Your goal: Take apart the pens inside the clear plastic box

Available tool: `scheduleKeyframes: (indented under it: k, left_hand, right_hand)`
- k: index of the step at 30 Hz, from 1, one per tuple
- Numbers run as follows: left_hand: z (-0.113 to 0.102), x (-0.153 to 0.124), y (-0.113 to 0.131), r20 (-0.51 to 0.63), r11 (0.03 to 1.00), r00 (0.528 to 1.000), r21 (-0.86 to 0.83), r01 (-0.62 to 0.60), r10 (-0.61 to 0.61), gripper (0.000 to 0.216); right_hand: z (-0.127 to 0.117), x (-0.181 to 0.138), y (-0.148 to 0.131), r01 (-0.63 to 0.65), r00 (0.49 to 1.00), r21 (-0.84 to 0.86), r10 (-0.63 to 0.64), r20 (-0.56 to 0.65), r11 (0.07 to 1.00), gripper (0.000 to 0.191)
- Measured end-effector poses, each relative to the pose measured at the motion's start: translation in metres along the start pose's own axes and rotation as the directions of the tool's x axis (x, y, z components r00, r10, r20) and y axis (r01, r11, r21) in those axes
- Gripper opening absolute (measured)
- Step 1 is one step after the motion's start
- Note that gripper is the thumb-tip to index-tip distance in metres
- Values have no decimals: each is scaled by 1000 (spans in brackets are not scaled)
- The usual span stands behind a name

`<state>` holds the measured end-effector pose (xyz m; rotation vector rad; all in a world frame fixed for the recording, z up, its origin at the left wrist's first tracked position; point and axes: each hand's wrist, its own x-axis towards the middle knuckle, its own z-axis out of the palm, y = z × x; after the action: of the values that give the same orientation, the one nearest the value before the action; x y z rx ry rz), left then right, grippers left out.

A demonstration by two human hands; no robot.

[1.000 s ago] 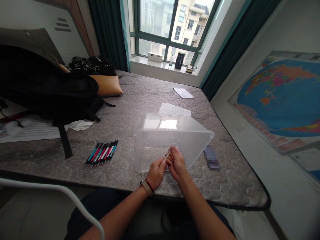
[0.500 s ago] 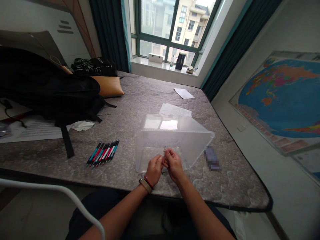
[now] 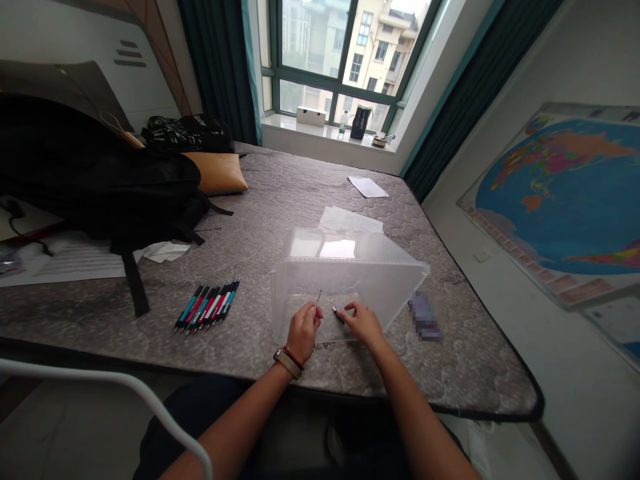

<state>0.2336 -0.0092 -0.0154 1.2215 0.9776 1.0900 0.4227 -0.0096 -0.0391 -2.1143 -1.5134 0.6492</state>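
My left hand [image 3: 303, 331] is closed on a thin pen refill [image 3: 319, 295], its slim tip standing up above the fingers. A little to the right, my right hand [image 3: 364, 325] pinches a short black pen part [image 3: 339, 315] with a silvery pointed end aimed up and left. The hands are apart, both at the open front of a clear plastic box [image 3: 350, 268] that rests tipped on its side. Left of the box, several pens [image 3: 207, 307] in black, teal, red and white lie side by side in a row.
A blurred-out phone-like object [image 3: 425, 316] lies right of the box. Papers [image 3: 350, 219] lie behind it. At the left are a black backpack [image 3: 95, 173], a tan pouch [image 3: 217, 175] and a crumpled tissue [image 3: 166, 251]. A white curved tube [image 3: 125, 381] crosses the lower left.
My hands, together before, have drawn apart, the right one moving rightward with the black pen part. The refill now shows by itself in my left hand.
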Motion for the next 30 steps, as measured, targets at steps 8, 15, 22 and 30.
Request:
scheduleKeyframes:
  k: [8, 15, 22, 30]
  left_hand:
    - [0, 2, -3, 25, 998, 999, 65, 23, -24, 29]
    - [6, -2, -17, 137, 970, 990, 241, -4, -30, 29]
    - [10, -5, -19, 167, 968, 986, 249, -18, -25, 29]
    - [8, -1, -23, 144, 975, 989, 222, -3, -29, 29]
  right_hand:
    - [11, -1, -18, -55, 998, 407, 57, 7, 912, 15]
    - [-5, -18, -51, -195, 979, 980, -51, 197, 42, 34]
    - [-2, -27, -59, -223, 971, 968, -111, 211, -113, 24]
    - [2, -26, -59, -211, 976, 976, -69, 207, -53, 30]
